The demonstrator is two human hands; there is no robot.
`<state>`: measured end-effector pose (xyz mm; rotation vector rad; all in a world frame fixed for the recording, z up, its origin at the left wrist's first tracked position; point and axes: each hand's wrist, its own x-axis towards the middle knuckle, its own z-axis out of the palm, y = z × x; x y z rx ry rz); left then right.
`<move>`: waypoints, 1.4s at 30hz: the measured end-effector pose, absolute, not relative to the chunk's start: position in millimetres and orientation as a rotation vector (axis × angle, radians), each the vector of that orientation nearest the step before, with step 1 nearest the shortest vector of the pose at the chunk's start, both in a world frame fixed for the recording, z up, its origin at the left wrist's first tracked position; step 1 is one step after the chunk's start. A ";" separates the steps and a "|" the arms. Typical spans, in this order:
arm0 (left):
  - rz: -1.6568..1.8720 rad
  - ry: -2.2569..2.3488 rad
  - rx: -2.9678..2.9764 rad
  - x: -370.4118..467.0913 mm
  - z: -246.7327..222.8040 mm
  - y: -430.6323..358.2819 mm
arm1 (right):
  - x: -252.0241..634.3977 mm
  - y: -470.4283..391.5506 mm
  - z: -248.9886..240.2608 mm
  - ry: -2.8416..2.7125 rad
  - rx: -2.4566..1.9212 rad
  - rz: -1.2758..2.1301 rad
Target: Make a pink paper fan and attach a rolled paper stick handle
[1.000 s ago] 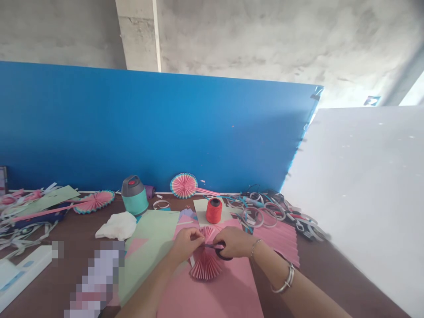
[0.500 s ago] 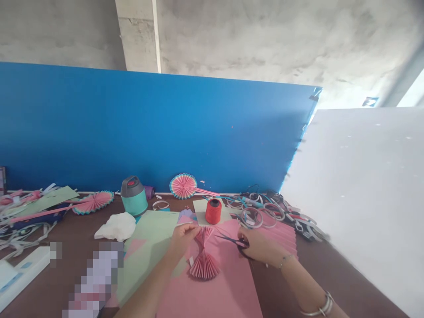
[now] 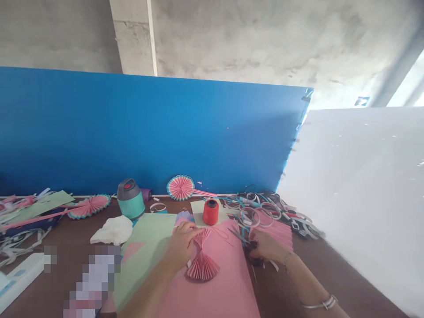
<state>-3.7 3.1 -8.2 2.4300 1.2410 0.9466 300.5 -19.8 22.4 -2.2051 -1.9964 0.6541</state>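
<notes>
A pleated pink paper (image 3: 202, 266), pinched in at its middle and fanned at both ends, lies on a flat pink sheet (image 3: 228, 287). My left hand (image 3: 183, 242) touches its upper fan with extended fingers; whether they grip it is hard to tell. My right hand (image 3: 265, 246) is closed on the handles of dark scissors (image 3: 239, 236), whose parted blades point up and left over the sheet's right edge. A red spool of thread (image 3: 210, 212) stands behind the fan, with loose thread on the sheet beside it.
Green paper (image 3: 145, 238), white tissue (image 3: 112, 230) and a teal-and-grey container (image 3: 130, 199) are at the left. Finished fans (image 3: 180, 187) lie farther back. Tape rolls (image 3: 249, 217) and cables crowd the back right, before a blue partition (image 3: 149, 132). A white power strip (image 3: 23, 278) is far left.
My right hand has moved the scissors right, away from the pleated paper. My left fingers now reach over the upper fan. The view has shifted slightly.
</notes>
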 end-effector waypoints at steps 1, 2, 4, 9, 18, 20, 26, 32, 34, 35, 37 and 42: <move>0.934 1.225 2.452 -4.3 -8.8 3.4 | 298.6 -19.7 24.4 -1.988 -2.196 0.636; 0.920 1.197 2.472 -4.1 -9.3 3.0 | 294.2 -19.9 26.8 -1.980 -2.191 0.583; 0.886 1.149 2.513 -2.4 -9.9 1.6 | 276.6 -21.8 30.8 -1.986 -2.161 0.394; 1.008 1.325 2.498 -3.9 -10.5 3.0 | 198.3 -34.1 24.0 -2.154 -1.917 0.437; 1.155 1.152 2.503 0.2 -13.2 3.1 | 141.9 -39.5 9.0 -2.172 -2.014 0.355; 1.279 1.237 2.407 2.0 -12.5 2.9 | 148.4 -38.8 6.4 -2.178 -1.957 0.383; 1.404 1.246 2.382 -3.3 -4.0 -2.9 | 164.2 -35.7 -1.0 -2.048 -1.649 0.513; 0.999 1.135 2.647 0.9 2.6 -11.9 | 170.0 -30.3 5.7 -2.090 -1.490 0.342; 0.903 1.154 2.649 3.5 3.8 -12.0 | 171.5 -29.5 7.4 -2.122 -1.448 0.299; 0.876 1.175 2.640 4.3 4.6 -11.6 | 172.3 -29.1 8.0 -2.131 -1.430 0.282; 0.859 1.214 2.618 4.9 6.3 -10.6 | 174.2 -28.2 8.8 -2.154 -1.398 0.261; 0.806 1.204 2.610 2.2 10.3 -10.2 | 180.6 -24.6 12.1 -2.210 -1.380 0.265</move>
